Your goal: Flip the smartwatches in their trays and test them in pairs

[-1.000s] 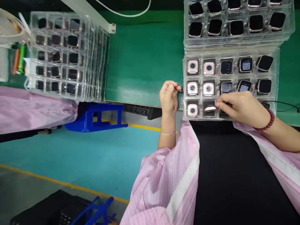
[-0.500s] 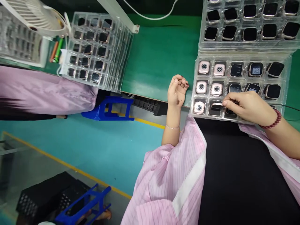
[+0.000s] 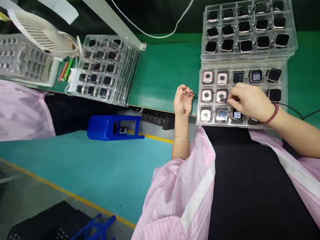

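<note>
My right hand (image 3: 247, 100) is over the clear plastic tray (image 3: 199, 118), its thumb and fingertips pinched at a smartwatch (image 3: 221, 96) lying back-up in the middle row. A small dark piece shows at the fingertips; I cannot make out what it is. A thin black cable (image 3: 291, 105) runs under the wrist from the right. In the front row, one smartwatch (image 3: 221, 115) has a lit screen, and another (image 3: 237, 114) displays a QR code. The hand hides part of the tray. Left of the tray, my left hand (image 3: 183, 101) rests palm up, loosely curled and holding nothing.
Behind the tray stands a stack of trays (image 3: 203, 55) with dark-screened watches. Another tall stack (image 3: 130, 73) is at the left, near a white fan (image 3: 42, 31). A person in a pink garment (image 3: 22, 110) is at far left. Blue stool (image 3: 100, 128) below the bench.
My right hand has moved from the front row to the middle row. The front-row watch that was tilted at my fingertips now lies flat with its screen lit. My left hand keeps its pose.
</note>
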The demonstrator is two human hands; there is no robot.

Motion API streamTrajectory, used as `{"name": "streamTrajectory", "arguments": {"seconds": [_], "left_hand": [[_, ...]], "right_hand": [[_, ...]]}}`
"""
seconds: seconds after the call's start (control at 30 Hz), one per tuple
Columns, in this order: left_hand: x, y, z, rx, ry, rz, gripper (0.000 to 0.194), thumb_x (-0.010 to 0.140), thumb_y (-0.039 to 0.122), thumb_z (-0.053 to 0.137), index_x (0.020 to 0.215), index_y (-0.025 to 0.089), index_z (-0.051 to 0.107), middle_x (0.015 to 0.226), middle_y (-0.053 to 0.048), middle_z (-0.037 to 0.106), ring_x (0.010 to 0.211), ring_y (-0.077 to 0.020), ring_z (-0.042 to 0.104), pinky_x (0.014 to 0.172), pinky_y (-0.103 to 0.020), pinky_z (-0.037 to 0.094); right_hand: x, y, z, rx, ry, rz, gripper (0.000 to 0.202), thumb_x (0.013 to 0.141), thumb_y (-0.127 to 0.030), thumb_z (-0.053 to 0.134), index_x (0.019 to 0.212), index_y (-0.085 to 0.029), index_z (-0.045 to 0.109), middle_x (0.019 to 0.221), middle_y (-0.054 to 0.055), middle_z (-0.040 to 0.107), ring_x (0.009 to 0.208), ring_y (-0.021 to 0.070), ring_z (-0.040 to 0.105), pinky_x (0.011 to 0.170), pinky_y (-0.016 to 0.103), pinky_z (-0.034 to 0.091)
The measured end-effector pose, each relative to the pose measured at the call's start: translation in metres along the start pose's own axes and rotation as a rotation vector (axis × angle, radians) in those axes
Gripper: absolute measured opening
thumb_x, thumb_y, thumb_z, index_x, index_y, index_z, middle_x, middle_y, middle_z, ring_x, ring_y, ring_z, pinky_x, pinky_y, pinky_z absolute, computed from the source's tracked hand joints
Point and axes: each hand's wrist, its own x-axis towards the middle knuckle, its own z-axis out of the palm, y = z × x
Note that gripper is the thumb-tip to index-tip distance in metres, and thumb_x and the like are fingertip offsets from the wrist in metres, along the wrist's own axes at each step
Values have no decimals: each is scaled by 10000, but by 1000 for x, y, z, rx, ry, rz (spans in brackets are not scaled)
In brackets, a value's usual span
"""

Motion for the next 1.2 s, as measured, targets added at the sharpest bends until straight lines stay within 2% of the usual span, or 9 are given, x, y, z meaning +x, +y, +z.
{"name": "streamTrajectory", "arguments": {"seconds": [0.1, 0.27, 0.4, 0.57, 0.77, 0.9, 1.07, 1.2], "left_hand": [[-3, 2, 2, -52, 2, -19, 118, 967, 272, 532, 884, 205, 582, 749, 4, 567, 715, -102, 595, 734, -221, 494], [-5, 4, 3, -71, 17, -39, 137, 972, 253, 504, 869, 200, 578, 727, 4, 554, 692, -100, 580, 718, -221, 500], [-6, 6, 5, -77, 31, -51, 140, 969, 249, 511, 856, 199, 576, 722, 2, 552, 692, -102, 581, 714, -221, 506], [-8, 8, 5, -105, 15, -47, 113, 947, 233, 525, 859, 196, 586, 713, -3, 552, 684, -110, 582, 710, -233, 517], [-8, 7, 4, -87, 18, -48, 87, 920, 252, 560, 855, 200, 587, 717, 0, 533, 680, -107, 559, 711, -231, 512], [-7, 8, 6, -33, 63, -66, 106, 920, 280, 571, 843, 206, 567, 707, 7, 502, 668, -106, 535, 708, -231, 502], [-7, 9, 7, -29, 70, -69, 117, 926, 285, 560, 838, 208, 556, 701, 8, 489, 668, -110, 528, 706, -233, 495], [-7, 9, 7, -31, 69, -74, 112, 920, 288, 566, 842, 210, 551, 699, 10, 482, 668, -111, 523, 709, -237, 492]], "right_hand": [[14, 5, -4, -38, -89, 1, 234, 929, -260, 478, 828, -168, 667, 901, 99, 688, 810, 243, 629, 636, 330, 395], [34, 18, -19, 235, -169, 51, 227, 911, -283, 530, 751, -191, 662, 686, 22, 674, 654, 172, 618, 687, 315, 435], [44, 29, -24, 233, -209, 103, 234, 905, -271, 528, 707, -200, 631, 575, -12, 604, 551, 146, 562, 665, 309, 420], [52, 35, -25, 246, -314, 85, 341, 949, -301, 481, 636, -199, 572, 564, -10, 592, 532, 135, 543, 651, 302, 401], [55, 39, -28, 288, -387, 107, 309, 939, -388, 536, 737, -193, 665, 581, -11, 612, 523, 138, 522, 611, 301, 381], [53, 38, -24, 231, -328, 43, 265, 927, -370, 543, 769, -198, 667, 619, 0, 624, 559, 151, 541, 625, 309, 389], [58, 39, -14, 44, -95, 26, 248, 939, -285, 465, 859, -198, 684, 865, 84, 694, 785, 240, 625, 692, 362, 426], [69, 46, -15, 17, -98, -11, 266, 936, -292, 468, 871, -196, 706, 918, 103, 702, 841, 272, 638, 737, 395, 453]]}}
